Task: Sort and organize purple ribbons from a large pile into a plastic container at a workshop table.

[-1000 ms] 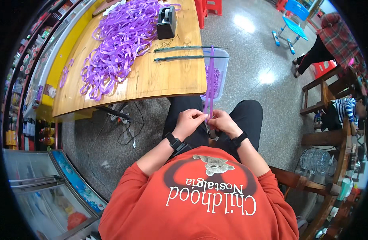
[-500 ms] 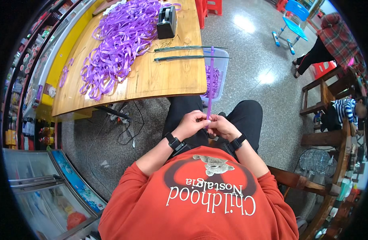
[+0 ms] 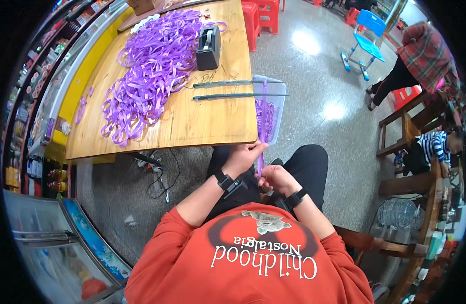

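A narrow purple ribbon strip (image 3: 264, 114) runs from beside two dark green rods (image 3: 225, 96) down to my lap. My left hand (image 3: 244, 158) is closed on it just below the table edge, thumb and fingers together. Lower down, my right hand (image 3: 277, 179) pinches the strip's near end; its fingertips are partly hidden. The rods lie side by side on the table and stick out past its right edge, above a clear plastic bin (image 3: 276, 114) holding more purple ribbon. A big heap of looped purple ribbons (image 3: 152, 66) covers the table's left and middle.
The wooden table (image 3: 212, 121) carries a black tape dispenser (image 3: 208, 49). Cables lie under it. Red stools (image 3: 268, 14) and a blue chair (image 3: 371, 38) stand beyond. At right are a person in a plaid shirt (image 3: 428, 50), a child (image 3: 435, 147) and wooden furniture (image 3: 402, 187).
My hands have moved apart along the ribbon strip: the left stays up near the table edge, the right sits lower. The whole view has shifted, with the table appearing lower.
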